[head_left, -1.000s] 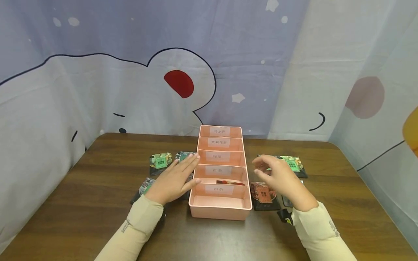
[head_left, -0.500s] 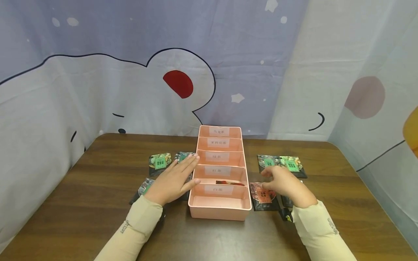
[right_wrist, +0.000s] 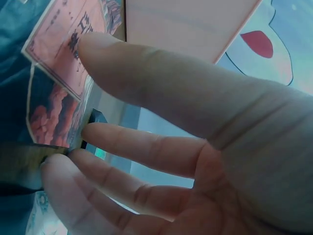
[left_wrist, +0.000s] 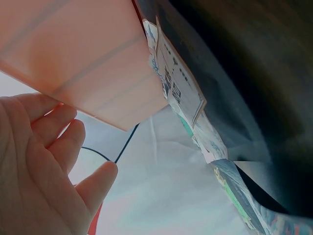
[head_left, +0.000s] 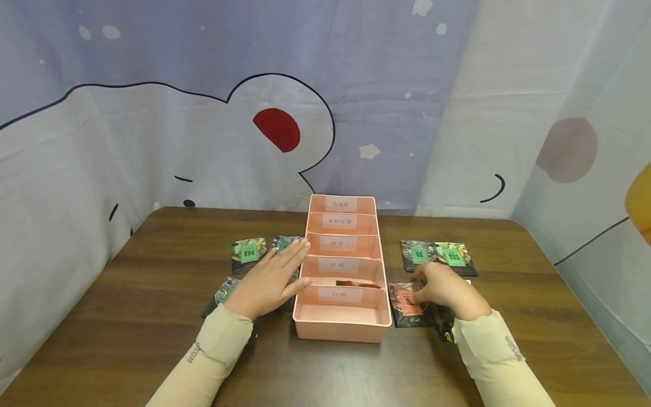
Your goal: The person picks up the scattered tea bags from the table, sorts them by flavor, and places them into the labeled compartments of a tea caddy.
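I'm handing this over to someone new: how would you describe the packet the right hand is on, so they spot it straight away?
Start at the pink divided box in the middle of the brown table. Just off its near right corner lies a dark packet with a red label, with the right hand pinching its right edge. The packets farther back on that side carry green labels; this one's label is red.

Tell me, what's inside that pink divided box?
The pink box has five labelled compartments; one reddish packet lies in the fourth from the back. The others look bare, though the dividers hide part of each floor.

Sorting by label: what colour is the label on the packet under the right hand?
Red, clearest in the head view.
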Tool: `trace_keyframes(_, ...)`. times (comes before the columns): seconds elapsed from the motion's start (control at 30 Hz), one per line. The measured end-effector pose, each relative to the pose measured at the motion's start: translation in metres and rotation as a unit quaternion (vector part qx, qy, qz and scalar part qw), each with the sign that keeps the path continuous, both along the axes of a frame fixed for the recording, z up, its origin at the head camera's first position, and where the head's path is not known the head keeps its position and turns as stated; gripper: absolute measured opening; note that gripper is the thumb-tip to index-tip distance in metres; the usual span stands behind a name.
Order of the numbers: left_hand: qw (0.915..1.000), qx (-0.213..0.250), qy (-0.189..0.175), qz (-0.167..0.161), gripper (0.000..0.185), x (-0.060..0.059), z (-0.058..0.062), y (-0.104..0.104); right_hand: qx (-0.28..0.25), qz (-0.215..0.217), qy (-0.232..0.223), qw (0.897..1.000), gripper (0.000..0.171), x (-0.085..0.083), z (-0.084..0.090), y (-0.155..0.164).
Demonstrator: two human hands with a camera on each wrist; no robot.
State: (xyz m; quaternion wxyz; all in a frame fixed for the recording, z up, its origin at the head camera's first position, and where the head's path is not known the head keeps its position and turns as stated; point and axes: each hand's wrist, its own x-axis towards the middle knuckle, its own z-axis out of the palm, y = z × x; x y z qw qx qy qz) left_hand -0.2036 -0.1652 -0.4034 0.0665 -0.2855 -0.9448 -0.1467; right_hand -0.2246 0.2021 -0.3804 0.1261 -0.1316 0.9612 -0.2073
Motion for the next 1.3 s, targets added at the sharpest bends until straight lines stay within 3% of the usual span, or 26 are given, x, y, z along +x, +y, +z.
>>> trace_keyframes(0.6, 1.0, 0.0, -0.005, 0.002, 0.074, 0.0, 0.002, 0.001, 0.01, -0.03, -0.013, 0.999, 0.037, 0.001, -0.006, -0.002)
trace_keyframes(0.8, 1.0, -0.001, -0.001, 0.001, 0.073, 0.0, 0.001, 0.0, 0.027, -0.047, -0.023, 0.998, 0.052, 0.003, -0.009, -0.002)
trace_keyframes(1.0, 1.0, -0.001, -0.004, 0.003, 0.074, 0.0, 0.001, 0.0, 0.027, -0.075, -0.035, 0.996, 0.048, 0.003, -0.012, -0.004)
trace_keyframes(1.13, 1.0, 0.0, -0.006, 0.004, 0.074, 0.001, 0.002, 0.001, 0.023, -0.051, -0.016, 0.998, 0.051, 0.001, -0.015, -0.008)
trace_keyframes(1.3, 0.9999, 0.002, -0.009, 0.004, 0.074, 0.001, 0.003, 0.001, -0.02, -0.044, -0.02, 0.999, 0.056, -0.002, -0.018, -0.008)
